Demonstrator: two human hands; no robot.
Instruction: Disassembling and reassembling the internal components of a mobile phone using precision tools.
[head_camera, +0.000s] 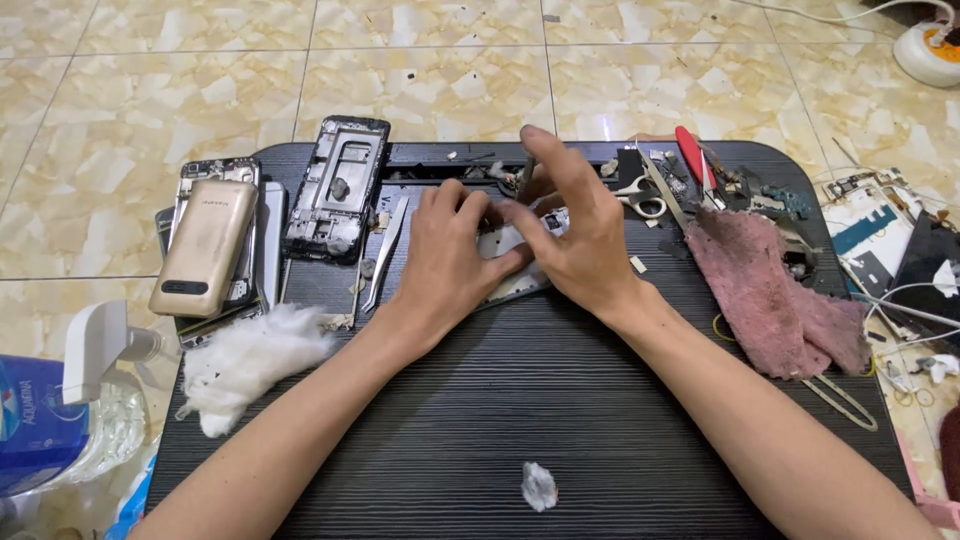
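A dark ribbed tray sits on the tiled floor and carries the whole job. On its right lies a pink rag; at the left a gold phone rests on a stack of parts, with a stripped frame beside it and a cotton wad below. At the middle, both hands work on an opened phone, mostly hidden beneath them. The left hand presses it flat, fingers curled together on top. The right hand pinches a thin tool between thumb and fingers, tip down at the phone's upper edge. This looks like mid-disassembly, prying or picking at a part. The next move likely calls for steady pressure and a fine, controlled tip. Tweezers, scissors and a cotton scrap lie nearby.
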